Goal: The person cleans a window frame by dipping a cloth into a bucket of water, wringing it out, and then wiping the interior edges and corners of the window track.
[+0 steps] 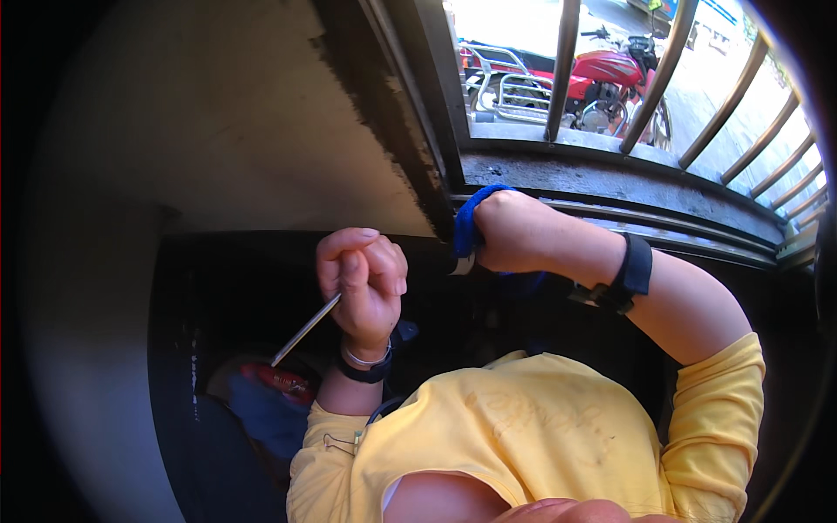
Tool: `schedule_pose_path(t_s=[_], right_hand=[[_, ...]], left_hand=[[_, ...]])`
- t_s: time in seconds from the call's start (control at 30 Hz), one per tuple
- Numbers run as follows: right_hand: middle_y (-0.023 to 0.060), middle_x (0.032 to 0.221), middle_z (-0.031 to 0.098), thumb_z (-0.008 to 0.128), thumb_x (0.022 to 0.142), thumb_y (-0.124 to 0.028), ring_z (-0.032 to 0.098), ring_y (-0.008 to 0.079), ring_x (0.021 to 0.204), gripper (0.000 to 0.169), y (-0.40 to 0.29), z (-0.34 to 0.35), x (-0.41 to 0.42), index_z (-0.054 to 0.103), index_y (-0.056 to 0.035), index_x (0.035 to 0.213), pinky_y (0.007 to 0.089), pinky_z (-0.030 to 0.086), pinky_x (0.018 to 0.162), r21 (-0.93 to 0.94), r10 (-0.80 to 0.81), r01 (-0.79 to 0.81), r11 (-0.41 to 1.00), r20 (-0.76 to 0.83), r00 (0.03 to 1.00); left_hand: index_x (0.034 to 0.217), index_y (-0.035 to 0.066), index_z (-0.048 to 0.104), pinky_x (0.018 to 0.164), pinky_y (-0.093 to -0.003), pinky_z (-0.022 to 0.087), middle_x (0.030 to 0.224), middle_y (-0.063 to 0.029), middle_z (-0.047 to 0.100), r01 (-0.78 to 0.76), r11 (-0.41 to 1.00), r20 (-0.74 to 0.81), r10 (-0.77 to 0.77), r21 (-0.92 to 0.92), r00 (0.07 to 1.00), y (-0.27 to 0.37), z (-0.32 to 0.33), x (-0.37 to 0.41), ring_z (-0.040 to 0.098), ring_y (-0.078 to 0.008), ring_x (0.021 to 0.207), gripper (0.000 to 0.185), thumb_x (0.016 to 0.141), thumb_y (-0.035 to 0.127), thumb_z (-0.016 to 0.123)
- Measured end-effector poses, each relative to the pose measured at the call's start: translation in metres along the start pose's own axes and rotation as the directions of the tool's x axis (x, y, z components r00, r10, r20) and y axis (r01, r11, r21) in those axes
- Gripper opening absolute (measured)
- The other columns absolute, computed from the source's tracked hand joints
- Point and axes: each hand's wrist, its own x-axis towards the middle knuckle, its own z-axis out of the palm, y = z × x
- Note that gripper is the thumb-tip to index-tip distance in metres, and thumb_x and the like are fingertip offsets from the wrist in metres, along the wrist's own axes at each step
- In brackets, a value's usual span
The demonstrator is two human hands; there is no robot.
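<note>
My left hand [366, 281] is raised left of the window corner, its fingers curled around a thin metal rod [306, 330]. The rod slants down and left out of the fist; its other end is hidden in the palm. My right hand [507, 229] grips a bunched blue cloth [466, 225] by the lower corner of the dark window frame [451, 131]. A small pale strip [463, 265] pokes out below the cloth. Whether the cloth presses on the frame, I cannot tell.
Metal bars [660, 78] cross the window above a dusty sill [608, 186] and sliding track [628, 225]. A red motorcycle [608, 68] stands outside. A pale wall [261, 118] rises at left. Below it are a red object [278, 381] bearing writing and blue fabric [268, 418], both dim.
</note>
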Motion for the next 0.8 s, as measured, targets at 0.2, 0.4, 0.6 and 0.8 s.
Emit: schedule_pose_path(t_s=[0.2, 0.4, 0.6, 0.8], right_hand=[[0.0103, 0.073, 0.063, 0.056, 0.069, -0.010, 0.063, 0.0175, 0.057, 0.025, -0.005, -0.027, -0.009, 0.065, -0.0048, 0.092, 0.0294, 0.051, 0.051, 0.256, 0.140, -0.208, 0.944, 0.259, 0.956], [0.0191, 0.080, 0.062, 0.051, 0.067, -0.004, 0.062, 0.0306, 0.076, 0.031, 0.038, -0.011, -0.030, 0.064, -0.0023, 0.095, 0.0374, 0.050, 0.067, -0.040, -0.103, 0.103, 0.994, 0.006, 0.995], [0.0168, 0.074, 0.062, 0.053, 0.063, -0.008, 0.060, 0.0323, 0.078, 0.022, 0.009, -0.017, 0.004, 0.065, -0.0024, 0.081, 0.0400, 0.046, 0.067, -0.281, 0.126, -0.027, 0.959, 0.343, 0.931], [0.0102, 0.062, 0.057, 0.059, 0.062, -0.005, 0.056, 0.0206, 0.056, 0.016, 0.034, -0.014, 0.046, 0.064, -0.0009, 0.077, 0.0354, 0.043, 0.051, -0.354, -0.263, 0.520, 0.777, 0.568, 0.780]], left_hand=[[0.111, 0.004, 0.052, 0.048, -0.0178, 0.038, 0.066, -0.0023, 0.054, 0.618, 0.737, 0.122, -0.664, 0.273, 0.738, -0.003, -0.026, -0.045, 0.048, -0.0051, 0.054, 0.024, 0.097, 0.019, 0.039], [0.132, 0.006, 0.039, 0.062, -0.0218, 0.050, 0.106, -0.0097, 0.058, 0.877, 0.477, 0.344, -0.833, 0.051, 0.433, -0.057, -0.011, -0.088, 0.059, -0.0111, 0.076, 0.039, 0.097, 0.021, 0.041], [0.141, 0.012, 0.022, 0.077, -0.0335, 0.052, 0.129, -0.0129, 0.044, 0.871, 0.476, 0.393, -0.783, -0.119, 0.482, -0.074, 0.003, -0.092, 0.059, -0.0232, 0.098, 0.050, 0.097, 0.025, 0.042], [0.141, 0.011, 0.026, 0.092, -0.0404, 0.045, 0.134, -0.0103, 0.039, 0.784, 0.451, 0.394, -0.688, -0.425, 0.610, -0.072, 0.011, -0.094, 0.047, -0.0289, 0.120, 0.050, 0.095, 0.022, 0.044]])
